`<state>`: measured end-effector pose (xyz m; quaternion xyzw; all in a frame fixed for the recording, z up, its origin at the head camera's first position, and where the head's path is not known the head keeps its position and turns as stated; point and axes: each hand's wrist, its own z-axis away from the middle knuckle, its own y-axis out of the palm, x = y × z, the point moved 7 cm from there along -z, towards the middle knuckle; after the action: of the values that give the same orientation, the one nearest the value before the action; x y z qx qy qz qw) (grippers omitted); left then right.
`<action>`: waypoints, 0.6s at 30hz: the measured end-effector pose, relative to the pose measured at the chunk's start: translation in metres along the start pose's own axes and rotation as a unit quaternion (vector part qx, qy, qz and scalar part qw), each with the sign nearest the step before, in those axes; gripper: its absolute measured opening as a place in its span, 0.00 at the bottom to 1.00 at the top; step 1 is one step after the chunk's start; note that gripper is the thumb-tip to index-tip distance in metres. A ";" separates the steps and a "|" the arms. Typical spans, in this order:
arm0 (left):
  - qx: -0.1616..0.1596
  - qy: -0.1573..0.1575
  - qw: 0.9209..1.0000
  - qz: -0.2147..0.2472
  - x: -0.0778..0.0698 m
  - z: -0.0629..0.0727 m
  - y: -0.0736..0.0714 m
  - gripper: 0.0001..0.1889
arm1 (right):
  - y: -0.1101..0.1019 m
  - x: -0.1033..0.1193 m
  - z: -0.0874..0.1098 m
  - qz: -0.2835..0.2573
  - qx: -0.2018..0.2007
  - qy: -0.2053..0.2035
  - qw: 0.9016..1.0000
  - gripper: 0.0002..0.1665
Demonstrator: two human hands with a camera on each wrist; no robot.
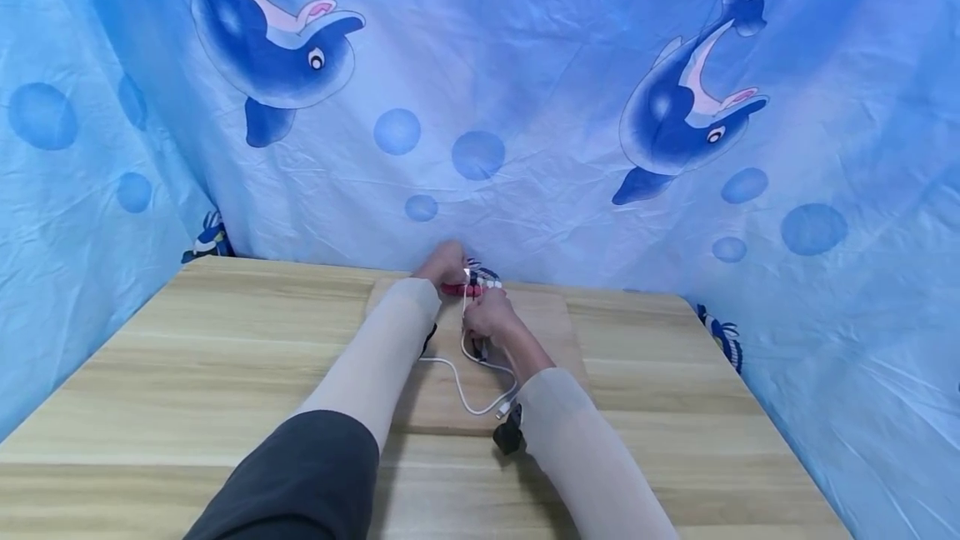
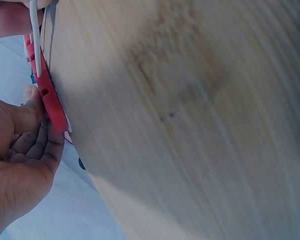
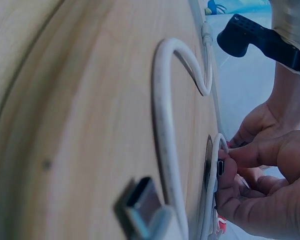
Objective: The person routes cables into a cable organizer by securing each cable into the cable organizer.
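Note:
A red notched cable holder strip (image 2: 52,107) lies along the far edge of a wooden board (image 1: 543,340). My left hand (image 1: 444,263) grips one end of it between thumb and curled fingers, as the left wrist view shows. Beside it, my right hand (image 1: 491,315) pinches a white cable (image 3: 165,110) near the strip, thumb against fingertips. The cable loops back across the board to a metal-tipped plug (image 3: 145,197). A small dark connector (image 3: 220,167) shows at the right fingers. White plug ends (image 1: 491,283) sit along the strip; the fingers partly hide it.
Under the board is a light wood-grain table (image 1: 240,373). A blue dolphin-print curtain (image 1: 540,107) hangs right behind its far edge and along both sides. Dark blue and white cord bundles (image 1: 720,336) show at the table's sides. A black wrist camera (image 1: 508,432) hangs under the right sleeve.

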<state>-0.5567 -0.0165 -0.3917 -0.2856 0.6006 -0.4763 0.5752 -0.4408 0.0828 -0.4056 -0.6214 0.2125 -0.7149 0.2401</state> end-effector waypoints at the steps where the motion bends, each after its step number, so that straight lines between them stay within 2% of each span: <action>1: 0.003 -0.003 1.000 0.005 0.001 -0.001 0.001 0.20 | 0.000 0.000 -0.001 0.000 0.002 0.000 1.000 0.13; 11: 0.008 0.005 1.000 0.015 0.007 -0.008 0.001 0.22 | 0.001 -0.001 -0.006 -0.005 0.014 0.009 1.000 0.12; 18: 0.007 0.011 0.999 0.030 0.007 -0.007 0.002 0.23 | 0.000 -0.002 -0.005 -0.039 0.014 0.011 0.999 0.13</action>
<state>-0.5642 -0.0207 -0.3976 -0.2583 0.6121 -0.4663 0.5841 -0.4452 0.0838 -0.4081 -0.6178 0.1801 -0.7336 0.2184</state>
